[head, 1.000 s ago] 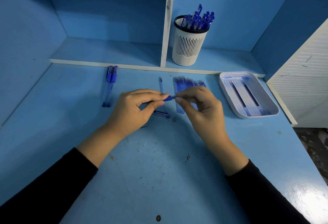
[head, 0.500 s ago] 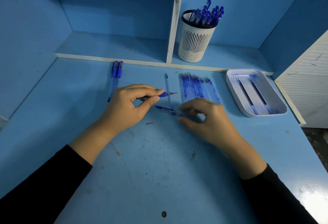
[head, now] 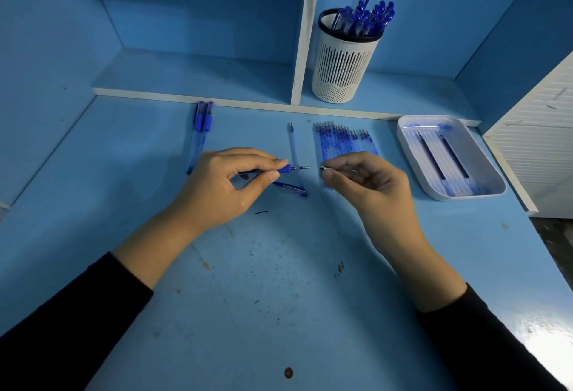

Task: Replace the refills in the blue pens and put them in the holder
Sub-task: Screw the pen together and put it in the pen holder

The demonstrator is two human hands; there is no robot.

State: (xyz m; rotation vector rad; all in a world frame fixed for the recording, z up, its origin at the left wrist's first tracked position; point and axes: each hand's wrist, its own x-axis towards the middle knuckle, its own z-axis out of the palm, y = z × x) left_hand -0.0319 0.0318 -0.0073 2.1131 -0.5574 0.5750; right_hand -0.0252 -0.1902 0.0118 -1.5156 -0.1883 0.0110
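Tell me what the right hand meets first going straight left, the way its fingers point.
Likely the tip of the pen in the left hand. The right hand pinches a small metal piece aimed at it across a short gap. Both look level, though one view leaves depth unsure.

Dim, flat, blue-cast light, seemingly from the right: a soft shadow falls left of the left hand [head: 217, 187] on the desk [head: 279, 297]. Blown white glare on the desk's near right corner. Wide-angle bowing at edges, shelf lip [head: 248, 104] curves; black sleeves [head: 62, 328] lose detail, slightly soft overall.
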